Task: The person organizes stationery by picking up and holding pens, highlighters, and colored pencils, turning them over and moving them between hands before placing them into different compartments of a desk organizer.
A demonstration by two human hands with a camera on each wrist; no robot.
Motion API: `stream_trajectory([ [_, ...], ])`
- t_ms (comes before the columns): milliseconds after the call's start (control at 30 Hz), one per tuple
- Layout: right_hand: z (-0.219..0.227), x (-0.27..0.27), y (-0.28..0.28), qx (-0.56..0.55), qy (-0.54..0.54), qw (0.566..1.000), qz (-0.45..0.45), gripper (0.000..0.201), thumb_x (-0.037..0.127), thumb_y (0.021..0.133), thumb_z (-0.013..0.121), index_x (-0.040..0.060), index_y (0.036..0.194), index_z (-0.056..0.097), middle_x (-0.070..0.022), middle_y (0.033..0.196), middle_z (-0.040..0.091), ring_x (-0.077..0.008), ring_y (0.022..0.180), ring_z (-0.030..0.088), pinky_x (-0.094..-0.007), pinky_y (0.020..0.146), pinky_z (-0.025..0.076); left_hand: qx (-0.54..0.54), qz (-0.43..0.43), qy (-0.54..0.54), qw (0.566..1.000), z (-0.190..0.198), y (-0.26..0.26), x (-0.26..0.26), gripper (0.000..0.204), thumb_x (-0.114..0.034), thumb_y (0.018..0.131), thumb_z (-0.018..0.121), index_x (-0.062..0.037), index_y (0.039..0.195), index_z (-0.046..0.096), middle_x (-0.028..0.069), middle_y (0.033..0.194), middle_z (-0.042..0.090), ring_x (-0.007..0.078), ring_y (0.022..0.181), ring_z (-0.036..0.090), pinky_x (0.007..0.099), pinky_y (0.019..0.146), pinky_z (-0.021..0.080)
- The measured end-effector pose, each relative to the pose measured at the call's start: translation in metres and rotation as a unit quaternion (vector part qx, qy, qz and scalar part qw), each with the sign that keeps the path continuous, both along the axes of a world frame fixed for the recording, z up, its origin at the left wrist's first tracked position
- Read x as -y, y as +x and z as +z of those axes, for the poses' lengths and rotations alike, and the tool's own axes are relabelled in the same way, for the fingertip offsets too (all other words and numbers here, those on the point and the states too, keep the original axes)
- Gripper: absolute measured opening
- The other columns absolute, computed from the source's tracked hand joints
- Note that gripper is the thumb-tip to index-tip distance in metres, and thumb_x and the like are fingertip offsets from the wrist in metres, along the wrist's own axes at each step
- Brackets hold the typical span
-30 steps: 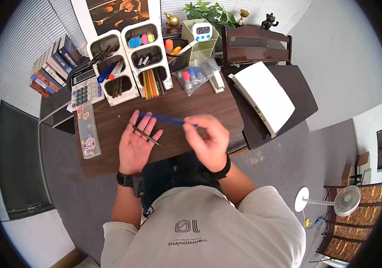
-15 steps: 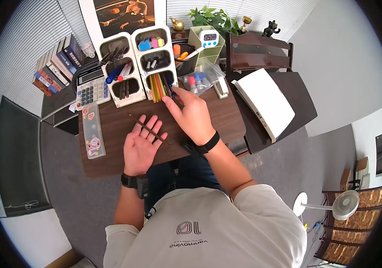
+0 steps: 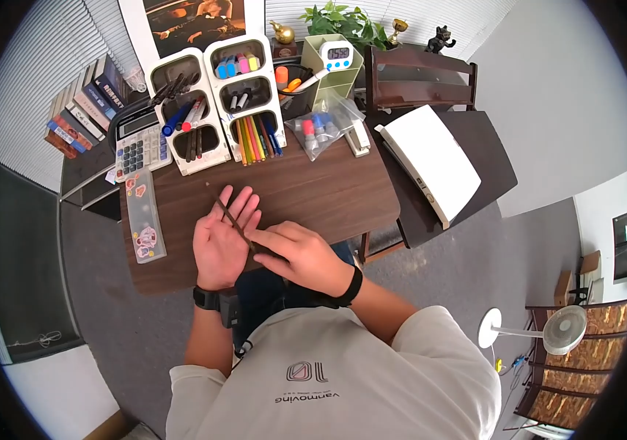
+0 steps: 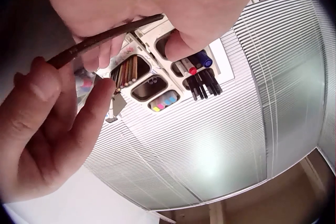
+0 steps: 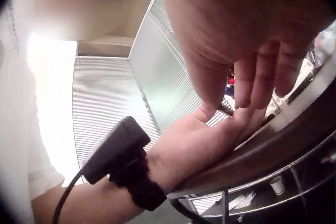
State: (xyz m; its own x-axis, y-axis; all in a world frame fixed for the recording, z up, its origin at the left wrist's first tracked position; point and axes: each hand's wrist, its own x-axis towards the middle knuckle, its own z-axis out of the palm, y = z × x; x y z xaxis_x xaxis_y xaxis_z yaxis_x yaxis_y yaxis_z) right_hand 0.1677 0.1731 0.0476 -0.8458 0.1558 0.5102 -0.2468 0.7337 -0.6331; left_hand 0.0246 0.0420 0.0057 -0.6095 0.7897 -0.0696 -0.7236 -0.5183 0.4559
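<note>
A dark brown pencil (image 3: pixel 232 217) lies slantwise across the palm and fingers of the left hand (image 3: pixel 222 242), which is palm up with its fingers spread. The right hand (image 3: pixel 300 254) pinches the pencil's lower end between thumb and fingers. In the left wrist view the pencil (image 4: pixel 105 36) crosses over the left palm, its near end between the fingertips of the right hand (image 4: pixel 47 124). Behind them, a white organizer (image 3: pixel 219 110) holds coloured pencils (image 3: pixel 253 139), several dark pencils (image 3: pixel 194 144), markers and pens in separate compartments.
A stickered clear case (image 3: pixel 145 216) lies at the table's left edge by a calculator (image 3: pixel 142 149). Right of the organizer are a bag of small bottles (image 3: pixel 318 132), a stapler (image 3: pixel 358 138) and a green holder (image 3: pixel 337 84). A white box (image 3: pixel 430 165) rests on the chair at right.
The right hand carried a blue pencil to the organizer's lower right compartment and left it there. It has since come back to the left hand and taken hold of the brown pencil's end.
</note>
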Motion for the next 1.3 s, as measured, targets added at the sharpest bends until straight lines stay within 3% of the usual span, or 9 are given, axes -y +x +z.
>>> stream_trajectory([
  [100, -0.013, -0.003, -0.008, -0.058, -0.014, 0.998, 0.007, 0.034, 0.012, 0.086, 0.080, 0.0089, 0.119, 0.072, -0.0103, 0.097, 0.070, -0.0304, 0.090, 0.070, -0.0414, 0.081, 0.058, 0.011, -0.004, 0.003, 1.000, 0.001, 0.001, 0.002, 0.062, -0.030, 0.107, 0.042, -0.0016, 0.162, 0.031, 0.0264, 0.161, 0.043, 0.0375, 0.147, 0.046, 0.0493, 0.124, 0.038],
  [200, -0.001, -0.004, -0.008, -0.014, 0.004, 1.000, 0.016, 0.026, 0.011, 0.086, 0.078, 0.0084, 0.112, 0.073, -0.0097, 0.095, 0.069, -0.0302, 0.088, 0.069, -0.0418, 0.080, 0.058, -0.026, -0.010, -0.017, 0.999, -0.001, 0.001, 0.002, 0.066, -0.031, 0.106, 0.042, 0.0006, 0.162, 0.030, 0.0269, 0.164, 0.039, 0.0362, 0.149, 0.044, 0.0471, 0.125, 0.036],
  [400, -0.012, -0.004, -0.013, -0.044, -0.001, 0.998, 0.039, 0.022, 0.009, 0.087, 0.078, 0.0085, 0.109, 0.074, -0.0094, 0.091, 0.069, -0.0302, 0.084, 0.069, -0.0424, 0.078, 0.058, -0.046, -0.022, -0.036, 0.998, 0.003, 0.003, 0.001, 0.066, -0.039, 0.110, 0.039, 0.0000, 0.163, 0.030, 0.0253, 0.163, 0.041, 0.0341, 0.147, 0.047, 0.0474, 0.123, 0.038],
  [533, 0.026, -0.015, 0.003, -0.105, -0.042, 0.993, 0.026, 0.027, 0.006, 0.085, 0.082, 0.0054, 0.111, 0.075, -0.0093, 0.089, 0.070, -0.0282, 0.079, 0.068, -0.0394, 0.075, 0.056, -0.008, -0.032, -0.010, 0.999, 0.002, 0.003, 0.000, 0.066, -0.044, 0.112, 0.039, -0.0006, 0.161, 0.034, 0.0230, 0.160, 0.045, 0.0333, 0.144, 0.049, 0.0476, 0.121, 0.039],
  [633, 0.050, -0.032, -0.003, -0.156, -0.033, 0.987, -0.020, 0.027, 0.006, 0.084, 0.084, 0.0039, 0.110, 0.076, -0.0094, 0.088, 0.071, -0.0280, 0.079, 0.068, -0.0385, 0.074, 0.055, 0.012, -0.017, -0.022, 1.000, -0.003, -0.001, -0.003, 0.065, -0.048, 0.110, 0.043, -0.0060, 0.160, 0.038, 0.0196, 0.153, 0.053, 0.0304, 0.136, 0.055, 0.0499, 0.120, 0.039],
  [767, 0.048, -0.054, -0.043, -0.177, 0.072, 0.977, -0.099, 0.025, 0.008, 0.085, 0.083, 0.0054, 0.109, 0.077, -0.0070, 0.091, 0.072, -0.0271, 0.080, 0.068, -0.0374, 0.074, 0.054, 0.021, -0.020, -0.043, 0.999, 0.000, 0.000, -0.003, 0.064, -0.049, 0.110, 0.045, -0.0083, 0.160, 0.041, 0.0144, 0.145, 0.058, 0.0250, 0.129, 0.057, 0.0463, 0.117, 0.042],
  [1033, 0.032, -0.054, -0.101, -0.130, 0.152, 0.969, -0.143, 0.021, 0.019, 0.088, 0.077, 0.0100, 0.107, 0.077, -0.0033, 0.094, 0.070, -0.0260, 0.094, 0.065, -0.0421, 0.090, 0.048, 0.015, -0.013, -0.048, 0.999, 0.000, 0.003, 0.001, 0.063, -0.048, 0.109, 0.047, -0.0098, 0.160, 0.042, 0.0083, 0.135, 0.062, 0.0199, 0.122, 0.058, 0.0419, 0.112, 0.045],
  [1233, 0.036, -0.061, -0.075, -0.114, 0.095, 0.982, -0.116, 0.026, 0.011, 0.088, 0.078, 0.0053, 0.114, 0.075, -0.0117, 0.105, 0.073, -0.0333, 0.101, 0.067, -0.0435, 0.097, 0.050, 0.008, -0.021, -0.049, 0.999, 0.004, 0.005, 0.000, 0.062, -0.047, 0.110, 0.046, -0.0098, 0.160, 0.042, 0.0087, 0.133, 0.063, 0.0202, 0.120, 0.059, 0.0422, 0.112, 0.045],
  [1300, 0.031, -0.063, -0.059, -0.105, 0.012, 0.984, -0.143, 0.028, 0.008, 0.090, 0.076, 0.0036, 0.117, 0.073, -0.0136, 0.110, 0.073, -0.0347, 0.105, 0.067, -0.0436, 0.099, 0.050, 0.009, -0.025, -0.043, 0.999, -0.001, 0.004, 0.000, 0.061, -0.046, 0.111, 0.045, -0.0097, 0.160, 0.041, 0.0103, 0.135, 0.063, 0.0216, 0.122, 0.059, 0.0437, 0.113, 0.045],
])
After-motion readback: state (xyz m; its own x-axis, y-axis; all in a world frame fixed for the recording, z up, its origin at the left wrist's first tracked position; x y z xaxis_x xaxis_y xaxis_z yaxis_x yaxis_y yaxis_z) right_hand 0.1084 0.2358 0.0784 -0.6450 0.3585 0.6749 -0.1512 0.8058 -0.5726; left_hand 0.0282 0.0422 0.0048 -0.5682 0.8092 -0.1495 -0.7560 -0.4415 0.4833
